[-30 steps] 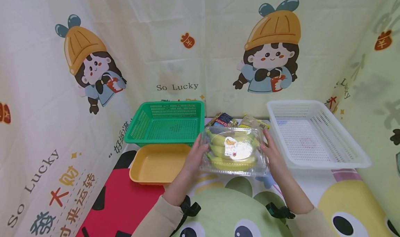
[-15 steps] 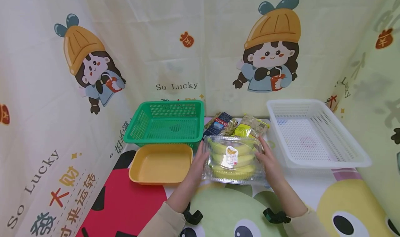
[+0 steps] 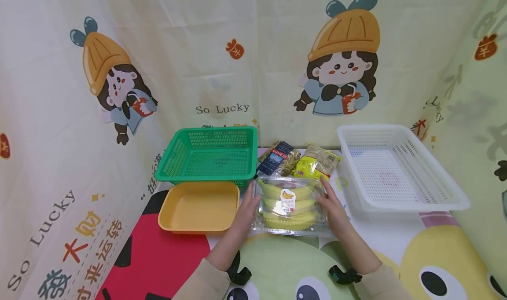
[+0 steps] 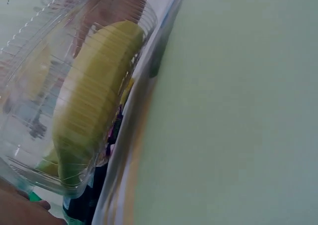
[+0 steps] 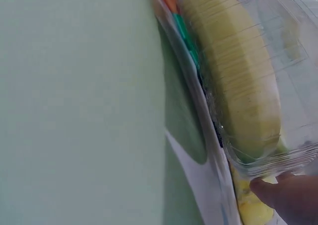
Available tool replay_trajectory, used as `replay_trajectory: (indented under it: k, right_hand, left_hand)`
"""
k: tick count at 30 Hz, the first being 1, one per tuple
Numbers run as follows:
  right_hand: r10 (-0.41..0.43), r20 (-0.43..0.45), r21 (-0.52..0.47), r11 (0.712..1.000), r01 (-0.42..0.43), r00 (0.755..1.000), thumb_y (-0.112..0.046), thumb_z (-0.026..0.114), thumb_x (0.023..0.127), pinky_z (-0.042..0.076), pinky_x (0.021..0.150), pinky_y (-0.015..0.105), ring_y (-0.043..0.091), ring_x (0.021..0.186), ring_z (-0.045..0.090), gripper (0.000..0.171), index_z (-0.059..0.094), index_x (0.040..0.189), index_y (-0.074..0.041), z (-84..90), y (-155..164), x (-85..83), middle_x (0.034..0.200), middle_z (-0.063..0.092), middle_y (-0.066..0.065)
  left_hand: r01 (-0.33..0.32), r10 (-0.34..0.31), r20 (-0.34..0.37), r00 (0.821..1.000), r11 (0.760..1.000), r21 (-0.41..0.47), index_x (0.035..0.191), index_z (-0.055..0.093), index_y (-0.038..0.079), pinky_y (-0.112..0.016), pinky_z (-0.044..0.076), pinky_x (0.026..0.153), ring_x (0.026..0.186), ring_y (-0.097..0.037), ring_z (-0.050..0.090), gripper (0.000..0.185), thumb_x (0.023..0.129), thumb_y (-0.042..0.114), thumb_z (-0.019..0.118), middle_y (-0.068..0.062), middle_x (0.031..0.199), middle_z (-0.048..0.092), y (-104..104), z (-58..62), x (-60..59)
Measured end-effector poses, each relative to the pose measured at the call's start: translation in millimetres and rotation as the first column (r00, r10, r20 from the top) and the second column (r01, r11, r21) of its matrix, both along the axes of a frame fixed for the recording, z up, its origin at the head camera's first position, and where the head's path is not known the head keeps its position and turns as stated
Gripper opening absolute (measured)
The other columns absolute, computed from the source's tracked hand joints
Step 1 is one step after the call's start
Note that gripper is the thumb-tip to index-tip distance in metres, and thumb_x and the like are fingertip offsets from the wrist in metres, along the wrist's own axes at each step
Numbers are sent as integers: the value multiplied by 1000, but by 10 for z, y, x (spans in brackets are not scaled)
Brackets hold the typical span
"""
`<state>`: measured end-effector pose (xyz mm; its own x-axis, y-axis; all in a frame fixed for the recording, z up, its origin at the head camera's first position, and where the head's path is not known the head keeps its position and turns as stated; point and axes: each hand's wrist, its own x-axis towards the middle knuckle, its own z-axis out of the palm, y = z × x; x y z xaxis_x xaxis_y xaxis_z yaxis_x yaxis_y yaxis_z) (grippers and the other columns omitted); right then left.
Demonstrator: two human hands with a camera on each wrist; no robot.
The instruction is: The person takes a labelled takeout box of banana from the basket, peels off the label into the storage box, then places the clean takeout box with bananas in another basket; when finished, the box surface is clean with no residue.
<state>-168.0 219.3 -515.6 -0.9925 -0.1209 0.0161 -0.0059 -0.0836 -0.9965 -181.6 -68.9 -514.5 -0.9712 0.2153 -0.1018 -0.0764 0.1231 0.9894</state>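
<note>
Taking the clear banana box [image 3: 291, 205] as the landmark: well to its left and a little farther back stands the green basket [image 3: 210, 155], with the yellow tray [image 3: 198, 206] just in front of that basket and close by the box's left end. The left hand [image 3: 246, 207] lies flat against the box's left end, fingers nearly straight, a grip that presses rather than wraps. The box itself rests on the table [image 3: 396, 240] at the centre, its lid closed over yellow-green bananas [image 3: 273, 190] and a round sticker [image 3: 288, 195] on top. Just behind it lie a dark pasta packet [image 3: 276, 158] and a yellow packet [image 3: 313, 164]. The right hand [image 3: 332, 207] presses the box's right end the same way, fingers extended along the plastic. Right of the box, just beside it, stands the white basket [image 3: 400, 172].
</note>
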Motion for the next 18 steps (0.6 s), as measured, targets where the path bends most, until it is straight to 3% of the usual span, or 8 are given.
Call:
replay_trajectory:
  k: [5,10,18]
  right_hand:
    - [-3,3,15,1000,3,1000,-16,40,103,-5,117,68,35,152,-14,65,9,161,-23,-29,-19,-26,168,-8,3]
    - [-6,-20,8,1000,6,1000,-13,39,104,-3,119,64,36,153,-9,64,9,160,-16,-11,-24,-59,168,-3,4]
    - [-13,0,-4,1000,13,1000,-13,40,104,-1,121,61,36,153,-2,64,10,160,-17,-51,-12,-81,168,-1,6]
  left_hand:
    - [18,-17,-5,1000,996,84,160,3,30,-63,1,120,155,-27,-3,68,103,45,38,5,168,2,2,-16,-4]
    - [34,-35,4,999,984,175,160,1,32,-57,4,123,155,-21,-1,68,104,43,37,8,167,3,13,-49,-43]
    - [8,-12,23,1000,982,190,160,3,26,-52,5,124,155,-23,-4,70,102,33,41,1,168,0,48,-129,-128]
